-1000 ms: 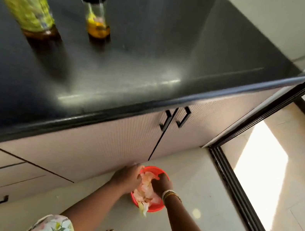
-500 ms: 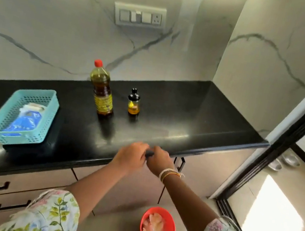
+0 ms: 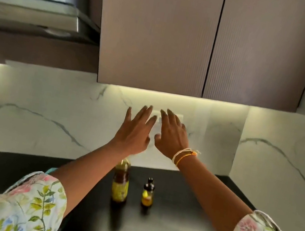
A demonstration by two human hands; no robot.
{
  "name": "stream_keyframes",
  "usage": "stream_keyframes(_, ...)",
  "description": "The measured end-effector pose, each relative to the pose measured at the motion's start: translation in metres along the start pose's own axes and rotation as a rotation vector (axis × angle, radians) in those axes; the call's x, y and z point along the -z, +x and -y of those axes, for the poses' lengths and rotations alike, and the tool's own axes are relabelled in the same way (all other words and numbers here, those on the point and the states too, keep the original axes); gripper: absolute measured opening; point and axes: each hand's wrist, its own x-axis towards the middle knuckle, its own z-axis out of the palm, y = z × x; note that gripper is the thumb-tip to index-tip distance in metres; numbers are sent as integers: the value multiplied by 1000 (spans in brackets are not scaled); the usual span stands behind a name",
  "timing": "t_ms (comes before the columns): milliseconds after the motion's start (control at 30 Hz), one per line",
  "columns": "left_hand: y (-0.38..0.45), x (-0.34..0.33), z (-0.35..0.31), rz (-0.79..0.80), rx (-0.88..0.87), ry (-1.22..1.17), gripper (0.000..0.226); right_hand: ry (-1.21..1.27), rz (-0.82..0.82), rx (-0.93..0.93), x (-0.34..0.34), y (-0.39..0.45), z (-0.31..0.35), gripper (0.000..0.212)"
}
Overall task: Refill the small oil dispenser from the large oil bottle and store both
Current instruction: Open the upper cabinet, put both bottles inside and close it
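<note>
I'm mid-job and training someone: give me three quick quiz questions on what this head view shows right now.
1. True or false: the left hand is gripping the large amber oil bottle with the yellow label.
2. Which stands further to the person's right on the black countertop: that bottle or the small glass oil dispenser with the black cap?
3. Multiple choice: the ribbed mauve upper cabinet doors are A) shut, B) one open, C) both open.

Key: 1 false, both hands, including the right hand, are raised, open and empty; 2 the dispenser; 3 A.
</note>
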Motion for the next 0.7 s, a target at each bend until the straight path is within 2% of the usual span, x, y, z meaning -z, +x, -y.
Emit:
stream_keyframes(167, 75, 35, 45, -180, -27, 114, 75, -91, -167, 45, 29, 88, -3, 84)
stream_keyframes(333, 133, 22, 76, -267, -11, 160, 75, -82, -324, -12, 37, 161, -26, 78)
stream_keyframes(533, 181, -42, 105, -188, -49, 188, 74, -117, -405, -101, 19, 226, -51, 78)
stream_keyframes(700, 203, -90, 107, -134, -71, 169, 91, -34, -449, -168, -9, 261, -62, 75)
